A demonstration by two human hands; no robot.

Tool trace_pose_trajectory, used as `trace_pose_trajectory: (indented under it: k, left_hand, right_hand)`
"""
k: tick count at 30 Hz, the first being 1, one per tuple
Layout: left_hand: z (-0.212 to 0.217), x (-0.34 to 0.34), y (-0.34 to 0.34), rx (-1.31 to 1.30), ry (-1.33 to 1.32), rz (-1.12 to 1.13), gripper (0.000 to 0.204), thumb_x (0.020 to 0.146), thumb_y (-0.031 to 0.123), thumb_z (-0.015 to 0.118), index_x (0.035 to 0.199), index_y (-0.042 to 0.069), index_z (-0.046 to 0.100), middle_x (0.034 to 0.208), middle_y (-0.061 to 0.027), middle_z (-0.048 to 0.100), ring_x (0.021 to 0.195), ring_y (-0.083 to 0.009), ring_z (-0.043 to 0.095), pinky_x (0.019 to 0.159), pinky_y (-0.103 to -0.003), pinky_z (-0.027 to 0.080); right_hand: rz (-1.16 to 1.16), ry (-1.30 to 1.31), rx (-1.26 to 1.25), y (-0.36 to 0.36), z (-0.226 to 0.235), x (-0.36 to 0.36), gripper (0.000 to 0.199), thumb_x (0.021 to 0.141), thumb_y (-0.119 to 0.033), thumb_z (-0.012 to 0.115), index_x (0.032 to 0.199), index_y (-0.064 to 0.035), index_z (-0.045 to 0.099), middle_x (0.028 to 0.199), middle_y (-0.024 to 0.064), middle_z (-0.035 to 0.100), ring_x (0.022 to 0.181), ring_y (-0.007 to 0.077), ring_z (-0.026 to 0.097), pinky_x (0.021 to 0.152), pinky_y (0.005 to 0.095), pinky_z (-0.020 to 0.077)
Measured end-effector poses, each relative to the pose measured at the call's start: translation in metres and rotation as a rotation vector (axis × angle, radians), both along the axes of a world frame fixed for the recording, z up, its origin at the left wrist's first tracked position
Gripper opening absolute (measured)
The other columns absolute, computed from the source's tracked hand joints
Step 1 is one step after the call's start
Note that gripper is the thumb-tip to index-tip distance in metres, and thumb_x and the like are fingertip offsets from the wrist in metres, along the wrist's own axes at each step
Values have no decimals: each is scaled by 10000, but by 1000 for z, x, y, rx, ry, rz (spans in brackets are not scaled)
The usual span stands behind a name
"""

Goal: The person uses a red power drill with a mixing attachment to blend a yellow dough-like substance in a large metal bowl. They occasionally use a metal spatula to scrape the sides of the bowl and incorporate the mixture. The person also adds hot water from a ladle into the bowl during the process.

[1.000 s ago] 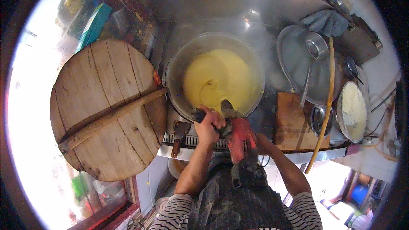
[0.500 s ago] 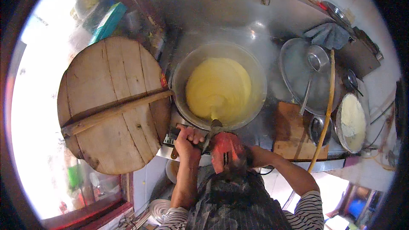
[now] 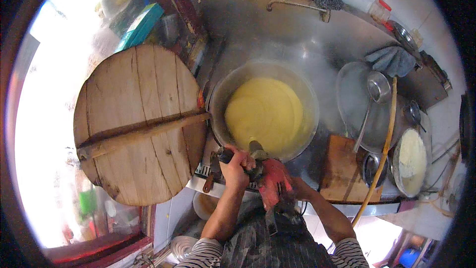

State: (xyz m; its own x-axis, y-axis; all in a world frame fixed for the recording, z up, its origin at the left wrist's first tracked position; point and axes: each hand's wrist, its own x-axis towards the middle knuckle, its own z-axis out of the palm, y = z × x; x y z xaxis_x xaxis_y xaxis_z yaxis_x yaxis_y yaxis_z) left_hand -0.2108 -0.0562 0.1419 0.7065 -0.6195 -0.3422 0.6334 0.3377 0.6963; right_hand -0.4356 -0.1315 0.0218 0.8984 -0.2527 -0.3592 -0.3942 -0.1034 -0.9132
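A red handheld power mixer (image 3: pixel 275 181) is in front of me at the near rim of a large metal pot (image 3: pixel 311 114). Its dark shaft points over the rim toward thick yellow batter (image 3: pixel 265 111), which shows swirl marks; the shaft's lower end is hard to make out. My left hand (image 3: pixel 237 164) is closed around the mixer's black side handle. On the other side, my right hand (image 3: pixel 300 188) holds the red body from the right, its fingers mostly hidden behind it. Steam hazes the air over the pot.
Left of the pot leans a round wooden lid (image 3: pixel 144 89). To the right are a wide pan (image 3: pixel 347 89) with a ladle (image 3: pixel 379 87), a wooden board (image 3: pixel 339 168), a long stick (image 3: pixel 386 139), a dark bowl (image 3: pixel 369 168) and a basin of pale flour-like stuff (image 3: pixel 411 164).
The whole view has shifted, so the scene sits lower and further right. My left hand and the mixer have moved slightly right relative to the pot. The batter's swirl pattern differs.
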Motion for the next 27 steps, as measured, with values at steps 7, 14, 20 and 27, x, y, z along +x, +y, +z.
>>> trace_pose_trajectory:
  k: [7, 14, 20, 27]
  left_hand:
    - [-11, 36, -40, -20, -45, -55, 97, 803, 92, 506, 828, 163, 446, 531, -10, 324, 430, -154, 320, 416, -319, 304]
    - [-35, 57, -82, -216, 48, -219, 160, 745, -6, 469, 801, 134, 414, 542, -5, 323, 435, -143, 318, 453, -313, 319]
    - [-43, 46, -77, -149, 146, -261, 118, 776, 68, 482, 802, 167, 424, 517, 43, 291, 414, -107, 286, 444, -287, 298]
    - [-36, 52, -6, -77, 342, -82, 213, 732, 34, 487, 593, 143, 369, 484, 51, 293, 404, -103, 302, 449, -275, 286]
  right_hand:
    - [-229, -18, 133, -26, 16, 47, 544, 686, -313, 722, 1117, -36, 535, 1013, 172, 623, 956, 314, 596, 824, 389, 461]
    - [-178, 43, -365, -46, 21, 46, 556, 691, -318, 696, 1152, -66, 515, 1055, 164, 607, 979, 318, 586, 853, 399, 460]
    - [-147, 290, -449, -33, 61, 24, 558, 690, -401, 670, 1126, -79, 537, 1010, 174, 621, 923, 361, 591, 819, 429, 478]
    - [197, 495, -217, -8, 127, 31, 447, 640, -286, 690, 1004, -52, 578, 896, 166, 638, 839, 347, 609, 725, 392, 479]
